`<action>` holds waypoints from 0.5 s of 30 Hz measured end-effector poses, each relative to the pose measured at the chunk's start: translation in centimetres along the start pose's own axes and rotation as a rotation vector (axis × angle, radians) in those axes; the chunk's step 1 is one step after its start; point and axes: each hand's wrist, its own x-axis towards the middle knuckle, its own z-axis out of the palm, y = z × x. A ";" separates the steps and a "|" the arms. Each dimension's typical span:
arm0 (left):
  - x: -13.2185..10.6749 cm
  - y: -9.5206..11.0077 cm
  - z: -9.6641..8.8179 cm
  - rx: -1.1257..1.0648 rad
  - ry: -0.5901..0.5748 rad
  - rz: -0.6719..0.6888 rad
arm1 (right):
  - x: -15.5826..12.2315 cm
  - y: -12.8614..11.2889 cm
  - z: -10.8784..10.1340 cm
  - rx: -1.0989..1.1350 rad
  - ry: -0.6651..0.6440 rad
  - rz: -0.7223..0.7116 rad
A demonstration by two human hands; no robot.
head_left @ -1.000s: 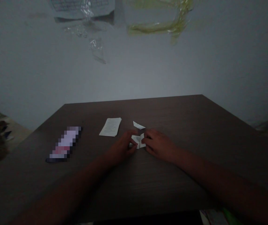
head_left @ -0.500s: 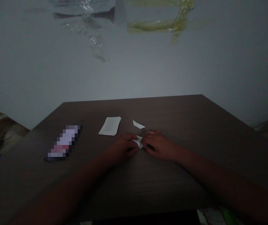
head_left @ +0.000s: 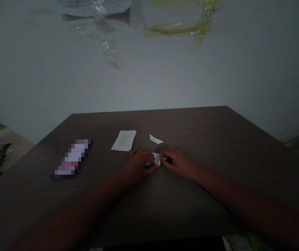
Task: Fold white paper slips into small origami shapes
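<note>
Pinching one printed slip (head_left: 157, 159), left hand (head_left: 140, 163) and right hand (head_left: 178, 161) share one table (head_left: 191, 125) with one folded paper (head_left: 156, 139), one page stack (head_left: 124, 141), one smartphone (head_left: 73, 157).

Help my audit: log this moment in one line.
left hand: holding paper | right hand: holding paper | stack, phone: on table

The left hand (head_left: 138, 165) and right hand (head_left: 180, 162) hold a small paper (head_left: 157, 159) with their fingers (head_left: 147, 153) on the counter (head_left: 191, 127). Just beyond lies a slip (head_left: 156, 139); to the left, a printed stack (head_left: 124, 141) and, farther left, a phone (head_left: 72, 157).
</note>
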 end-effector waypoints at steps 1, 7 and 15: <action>0.0 0.0 0.1 0.001 0.004 -0.010 | 0.0 0.0 0.1 -0.006 0.009 0.014; 0.3 0.0 0.4 -0.054 0.047 -0.031 | 0.1 0.0 0.1 -0.103 0.122 0.001; 0.5 0.1 -0.4 -0.086 0.062 -0.109 | -0.2 -0.5 -0.4 -0.248 0.017 -0.151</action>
